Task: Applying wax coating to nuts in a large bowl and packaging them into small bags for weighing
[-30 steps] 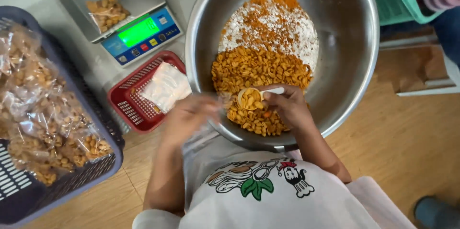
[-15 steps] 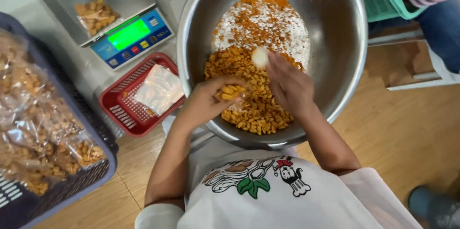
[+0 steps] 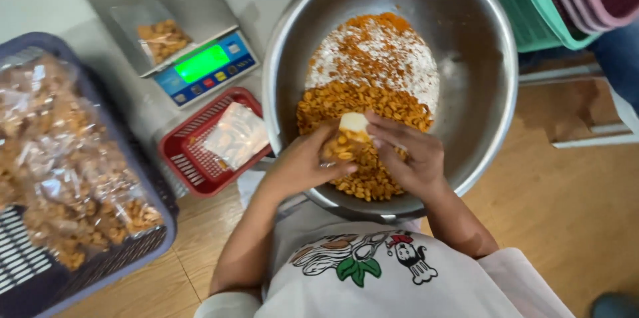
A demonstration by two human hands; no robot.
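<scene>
Both hands meet over the near part of a big steel bowl (image 3: 492, 118). The left hand (image 3: 303, 165) is cupped around a small clear bag (image 3: 339, 148), its fingers curled about the bag's lower part, and orange snack pieces show inside it. The right hand (image 3: 406, 155) pinches a pale scoop (image 3: 354, 122) at the bag's mouth, thumb and fingers closed on it. Bag and scoop sit just above the heap of orange snack pieces (image 3: 363, 101) that fills the near middle of the bowl. Beyond that heap lies a mound of white and orange powder (image 3: 383, 55).

To the left of the bowl stands a red basket (image 3: 190, 165) with 1 flat clear pouch (image 3: 236, 135) lying in it. Farther off, a digital scale (image 3: 206, 68) with a lit green display carries 1 partly filled bag (image 3: 160, 38) on its pan. At the far left, a dark blue basket (image 3: 133, 251) holds many filled bags (image 3: 60, 158) of the same snack. Stacked green and pink baskets (image 3: 559, 5) sit at the far right, on a wooden floor (image 3: 579, 211).
</scene>
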